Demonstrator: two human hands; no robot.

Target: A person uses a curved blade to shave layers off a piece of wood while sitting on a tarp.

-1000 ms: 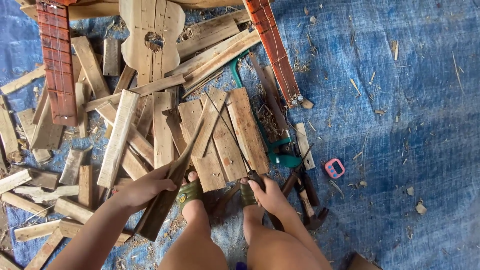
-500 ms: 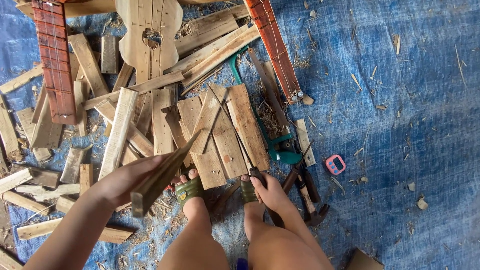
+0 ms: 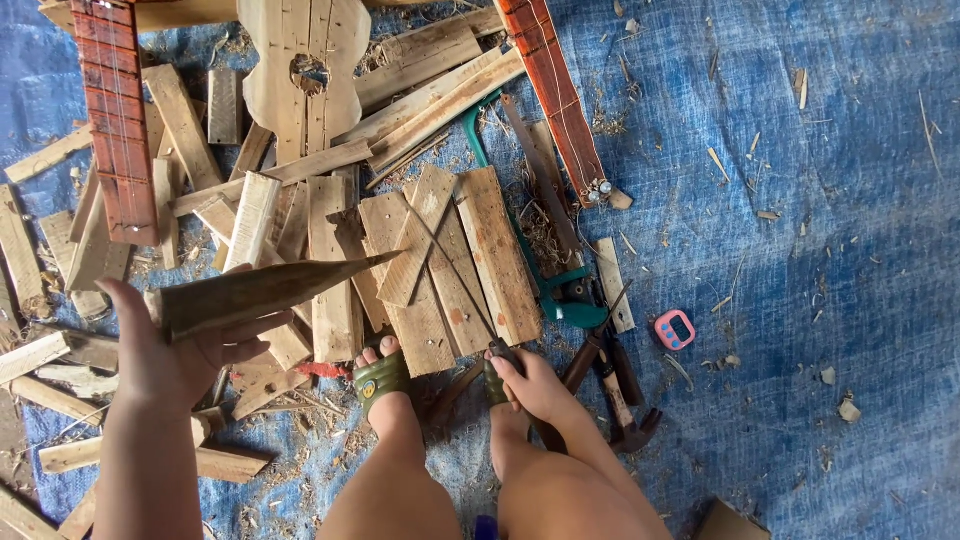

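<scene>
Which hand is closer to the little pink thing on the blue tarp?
The right hand. It sits low by the tools, a short way left of the small pink object. The left hand is far across, holding a pointed wooden piece.

The left hand (image 3: 170, 350) has lifted the dark pointed wooden piece (image 3: 265, 288) off the pile of planks (image 3: 440, 260). A second ago the piece lay slanting down by the left foot; now it is held raised and nearly level, its tip pointing right over the planks. The hand has moved leftward.
</scene>
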